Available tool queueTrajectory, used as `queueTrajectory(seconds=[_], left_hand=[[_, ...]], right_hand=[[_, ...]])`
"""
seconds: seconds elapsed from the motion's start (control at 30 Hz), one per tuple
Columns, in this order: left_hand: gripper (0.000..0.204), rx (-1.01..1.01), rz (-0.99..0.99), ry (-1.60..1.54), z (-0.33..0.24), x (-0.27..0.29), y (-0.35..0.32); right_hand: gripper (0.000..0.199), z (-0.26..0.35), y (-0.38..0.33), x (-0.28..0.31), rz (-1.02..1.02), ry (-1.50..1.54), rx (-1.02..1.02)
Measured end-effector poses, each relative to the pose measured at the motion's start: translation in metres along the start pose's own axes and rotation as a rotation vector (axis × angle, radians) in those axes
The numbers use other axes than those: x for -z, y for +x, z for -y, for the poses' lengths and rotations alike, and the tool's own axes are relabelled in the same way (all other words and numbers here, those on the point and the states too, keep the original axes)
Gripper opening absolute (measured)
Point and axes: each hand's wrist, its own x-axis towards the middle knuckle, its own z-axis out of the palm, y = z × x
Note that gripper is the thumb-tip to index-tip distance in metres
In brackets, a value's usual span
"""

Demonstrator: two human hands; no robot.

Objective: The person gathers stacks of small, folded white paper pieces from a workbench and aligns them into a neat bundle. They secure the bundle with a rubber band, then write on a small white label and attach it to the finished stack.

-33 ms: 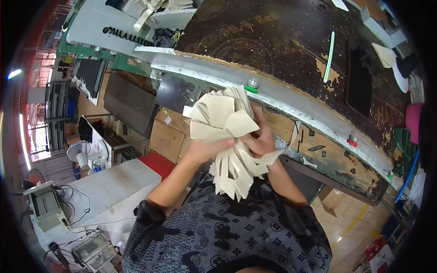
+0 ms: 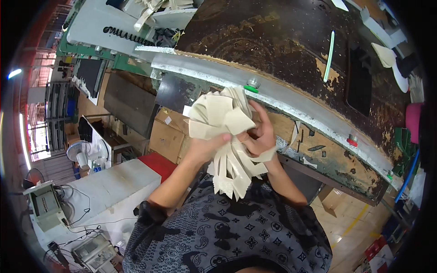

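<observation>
At the centre of the frame, the left hand [image 2: 207, 148] and right hand [image 2: 259, 136] are gripping a fanned bundle of beige cut strips [image 2: 225, 136], fingers closed around its still-unsorted middle, below the worn dark surface [image 2: 273, 41].

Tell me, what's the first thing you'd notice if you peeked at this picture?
Right in the middle, a big bundle of cream-coloured cut pieces fans out like a paper flower, gripped by the left hand and the right hand close to the person's chest. Behind it, a dark, worn, stained worktable with a pale metal edge fills the top. A white fan stands far off at the left.
</observation>
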Motion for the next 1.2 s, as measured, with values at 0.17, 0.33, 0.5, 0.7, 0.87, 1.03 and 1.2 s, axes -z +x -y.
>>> queueTrajectory(seconds=[0.17, 0.33, 0.5, 0.7, 0.87, 1.03, 1.2], left_hand=[[0.06, 0.002, -0.176, -0.174, 0.01, -0.013, -0.004], [0.056, -0.042, -0.187, -0.206, 0.006, -0.029, -0.007], [0.058, -0.173, -0.142, 0.039, -0.004, -0.041, -0.011], [0.079, -0.732, -0.167, 1.047, -0.024, -0.059, -0.002], [0.07, -1.083, -0.312, 1.141, -0.02, -0.057, 0.003], [0.058, -0.754, -0.089, 1.005, -0.023, -0.09, -0.018], [0.049, -0.612, -0.109, 0.911, -0.018, -0.082, -0.03]], right_hand=[[0.068, 0.015, -0.019, -0.014, -0.332, -0.784, 0.67], [0.083, 0.053, -0.02, 0.012, 0.176, -0.061, -0.016], [0.096, 0.035, -0.031, 0.054, 0.35, 0.217, 0.01], [0.091, 0.025, -0.042, 0.039, 0.171, -0.103, -0.091], [0.089, 0.029, -0.049, 0.03, 0.114, 0.012, -0.151], [0.084, 0.008, -0.049, 0.04, 0.008, 0.075, -0.018], [0.082, 0.023, -0.048, 0.031, -0.185, 0.005, 0.169]])
